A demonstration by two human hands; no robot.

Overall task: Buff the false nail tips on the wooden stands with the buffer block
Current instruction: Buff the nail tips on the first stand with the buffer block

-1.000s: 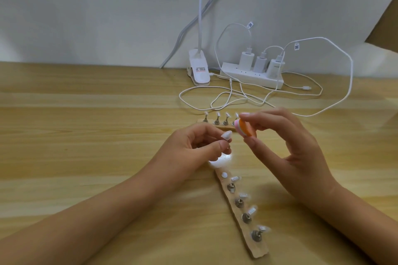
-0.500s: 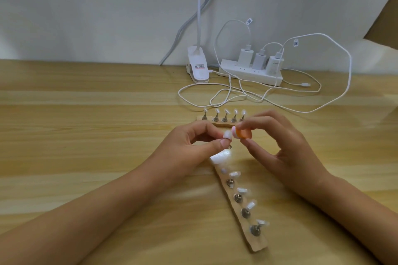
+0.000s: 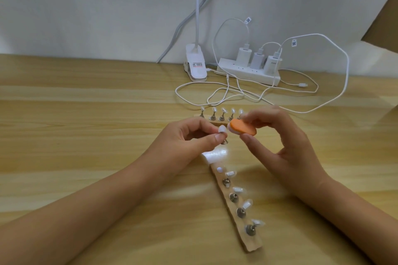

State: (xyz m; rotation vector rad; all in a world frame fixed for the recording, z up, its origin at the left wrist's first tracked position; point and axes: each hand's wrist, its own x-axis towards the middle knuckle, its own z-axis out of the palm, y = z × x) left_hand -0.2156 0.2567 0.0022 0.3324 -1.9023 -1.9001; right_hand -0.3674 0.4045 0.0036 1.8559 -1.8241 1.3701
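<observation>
Pale wood-grain desk (image 3: pixel 86 114) set against a white wall (image 3: pixel 86 6): a person's left hand (image 3: pixel 189 135), reaching in from the lower left, pinches a false nail tip (image 3: pixel 222 129) by its small metal-footed peg between thumb and forefinger. Behind it, at the wall, sits a white lamp clamp (image 3: pixel 196 66). Just beyond the knuckles, a far wooden stand (image 3: pixel 215 122) lies crosswise with a row of five tips on pegs, its right end hidden by the fingers. A near wooden stand (image 3: pixel 253 243) runs from under the hands toward the lower right, carrying four more tips, its top end lost in glare. An orange-faced buffer block (image 3: pixel 242 128) is tilted just beside the held tip; whether the two touch cannot be told. At the wall stands a white power strip (image 3: pixel 247 72) with three chargers plugged in. The right hand (image 3: pixel 284 146), entering from the lower right, clamps the block between thumb and fingertips. White cables (image 3: pixel 344 71) loop across the desk at far right.
</observation>
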